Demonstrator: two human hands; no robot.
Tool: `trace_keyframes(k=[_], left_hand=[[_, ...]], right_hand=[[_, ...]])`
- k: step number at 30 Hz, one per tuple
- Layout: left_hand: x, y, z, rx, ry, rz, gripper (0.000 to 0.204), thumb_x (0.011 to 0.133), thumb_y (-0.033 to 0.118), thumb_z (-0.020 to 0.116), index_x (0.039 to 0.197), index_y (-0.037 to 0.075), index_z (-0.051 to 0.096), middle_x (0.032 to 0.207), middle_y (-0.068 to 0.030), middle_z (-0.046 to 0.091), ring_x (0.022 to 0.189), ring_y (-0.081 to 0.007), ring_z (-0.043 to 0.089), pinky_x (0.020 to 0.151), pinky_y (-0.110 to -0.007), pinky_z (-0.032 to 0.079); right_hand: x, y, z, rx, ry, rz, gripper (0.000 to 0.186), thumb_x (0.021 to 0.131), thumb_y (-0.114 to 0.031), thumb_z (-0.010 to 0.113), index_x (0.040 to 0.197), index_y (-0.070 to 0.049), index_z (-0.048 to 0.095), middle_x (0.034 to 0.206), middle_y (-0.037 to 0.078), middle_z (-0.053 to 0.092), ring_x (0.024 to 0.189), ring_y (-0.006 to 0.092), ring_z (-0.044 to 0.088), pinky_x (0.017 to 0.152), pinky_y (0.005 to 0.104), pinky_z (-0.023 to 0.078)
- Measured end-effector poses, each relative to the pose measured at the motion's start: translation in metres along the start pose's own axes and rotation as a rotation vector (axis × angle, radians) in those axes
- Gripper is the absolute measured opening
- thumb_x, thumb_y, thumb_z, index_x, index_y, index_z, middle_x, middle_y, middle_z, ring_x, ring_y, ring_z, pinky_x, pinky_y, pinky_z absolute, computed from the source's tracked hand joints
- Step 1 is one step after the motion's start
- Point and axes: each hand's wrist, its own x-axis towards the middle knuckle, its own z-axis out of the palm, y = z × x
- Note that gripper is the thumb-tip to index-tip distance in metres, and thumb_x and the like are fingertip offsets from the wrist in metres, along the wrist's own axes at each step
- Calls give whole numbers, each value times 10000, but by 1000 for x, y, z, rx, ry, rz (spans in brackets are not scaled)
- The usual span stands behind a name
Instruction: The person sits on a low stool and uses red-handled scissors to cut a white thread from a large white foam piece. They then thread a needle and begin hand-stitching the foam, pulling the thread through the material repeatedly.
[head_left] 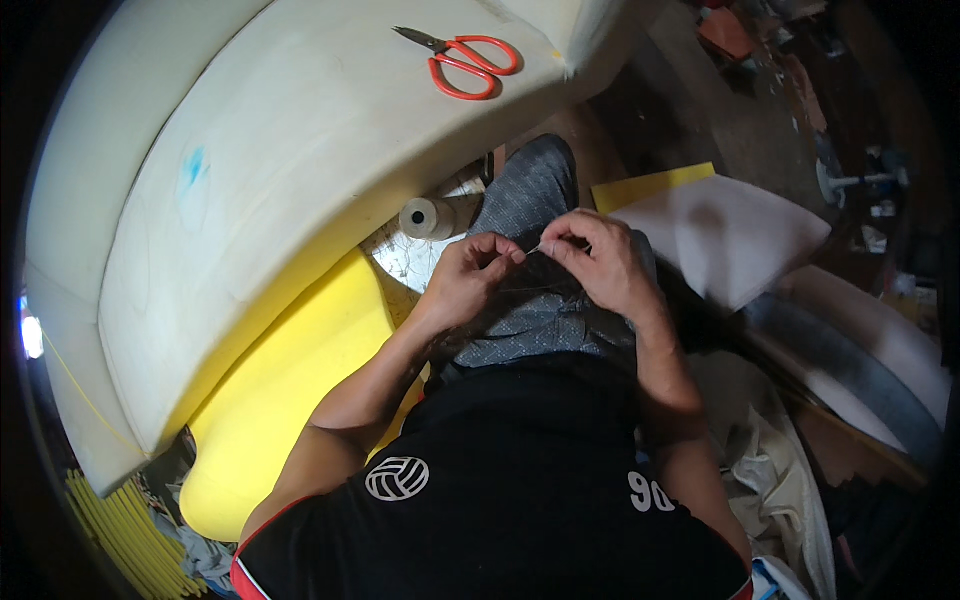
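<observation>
Above my lap, my left hand [472, 277] and my right hand [604, 262] almost meet, fingertips pinched together. Between them runs a short, thin, pale needle-like piece [533, 249], and both hands pinch it; it is too small to tell whether it is a needle or a thread end. Faint thread-like lines show over my grey patterned trousers [535, 195] below the hands. Beyond my left hand lies a cone of pale thread [428, 218]. Scissors [470, 62] with red handles and dark blades rest on the large pale padded piece [300, 130], out of both hands' reach.
Yellow foam [300, 390] fills the space under the padded piece on my left. To the right lie a pale foam panel [735, 240], a yellow sheet [655, 187] and a curved grey-and-white cushion piece [850, 350]. Crumpled pale fabric [775, 480] hangs at lower right.
</observation>
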Motion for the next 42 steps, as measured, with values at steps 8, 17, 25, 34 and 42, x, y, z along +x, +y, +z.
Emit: trace_keyframes(k=[8, 17, 25, 34, 42], left_hand=[[-14, 0, -12, -48, 169, 108, 144, 962, 180, 624, 953, 36, 640, 784, 49, 578, 625, -10, 466, 539, -195, 357], [-26, 9, -32, -574, 282, 23, 108, 949, 200, 633, 930, 93, 637, 723, 65, 522, 531, -19, 376, 454, -193, 272], [-10, 14, -40, -715, 253, 21, 97, 953, 205, 612, 936, 111, 604, 722, 54, 538, 483, -9, 340, 434, -179, 259], [-7, 23, -35, -657, 232, 39, 126, 957, 213, 607, 949, 89, 627, 720, 35, 560, 466, -24, 343, 425, -193, 253], [5, 30, -19, -482, 221, 83, 166, 952, 218, 627, 964, 55, 654, 736, 21, 582, 486, -23, 360, 436, -197, 248]], right_hand=[[164, -7, 9, -297, 336, -367, 257, 911, -150, 596, 1121, -4, 615, 1031, 160, 650, 964, 305, 646, 835, 397, 512], [220, -11, 37, -869, 145, -225, 190, 846, -86, 588, 1010, 10, 596, 998, 211, 652, 962, 344, 651, 829, 420, 527], [198, -18, 28, -669, 7, -9, 388, 848, -12, 562, 1232, -29, 505, 1133, 224, 591, 1089, 370, 589, 891, 439, 497], [18, 30, 10, 320, 188, 168, 527, 780, -128, 804, 1208, -19, 517, 1042, 62, 621, 1012, 142, 584, 879, 291, 462], [-61, 11, 20, 127, 61, 170, 574, 722, -296, 855, 1128, 9, 587, 898, 95, 606, 726, 182, 584, 674, 316, 509]])
